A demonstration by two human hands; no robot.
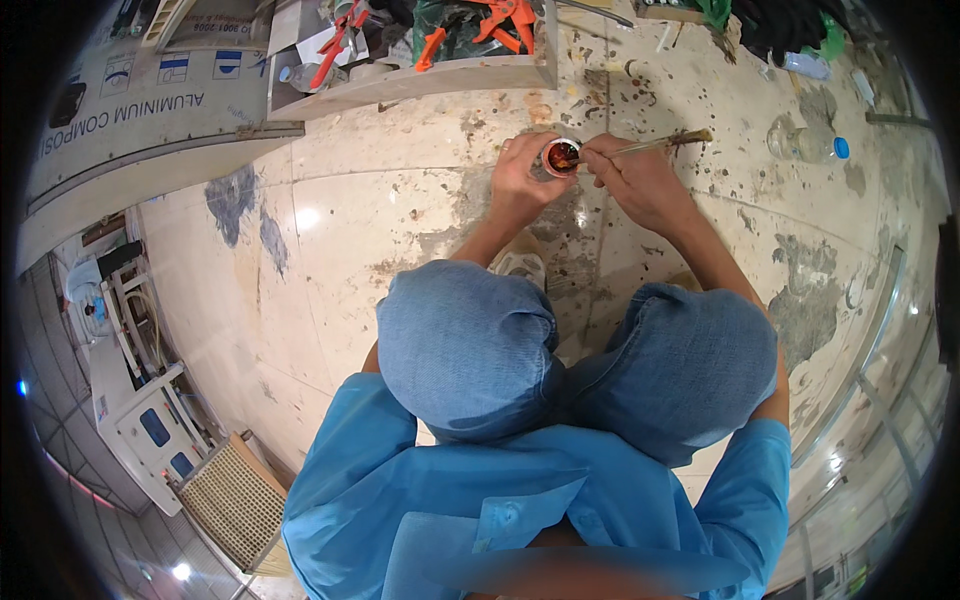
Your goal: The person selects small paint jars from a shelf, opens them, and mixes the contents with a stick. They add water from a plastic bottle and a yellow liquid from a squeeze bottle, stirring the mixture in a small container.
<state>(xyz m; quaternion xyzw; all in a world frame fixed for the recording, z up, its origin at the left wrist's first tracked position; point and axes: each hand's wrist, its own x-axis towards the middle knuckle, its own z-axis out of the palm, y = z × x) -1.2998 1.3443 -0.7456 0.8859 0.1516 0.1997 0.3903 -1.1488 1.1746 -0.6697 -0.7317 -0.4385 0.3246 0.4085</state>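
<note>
Seen from above, crouched over a pale, paint-stained marble floor [380,200], knees in blue denim filling the lower middle of the view. Both forearms reaching forward and meeting at a small round tin of dark reddish-brown paint [561,156] standing on the floor just ahead of the knees.

Left hand [520,180] curled closed around the tin's left side, fingers wrapping the rim and steadying it in place. Right hand [628,175] pinched shut on a slim wooden-handled brush [655,145], gripping close to the bristle end. Bristle tip dipped into the tin's open mouth; handle running up and to the right, away from the tin, its far end hanging clear past the knuckles. Long axis of the brush therefore slanting from lower left at the tin to upper right. Tin lying directly to the left of the right hand, touching distance, with the left hand already on it and so the nearer of the two.

Further off: a shallow pale wooden tray [420,85] at the top holding orange-handled clamps [505,20] and other tools; a clear plastic bottle with a blue cap [812,146] lying on the floor well to the right; a grey composite panel [130,120] at upper left. White sneaker toe [522,262] showing between the forearms.
</note>
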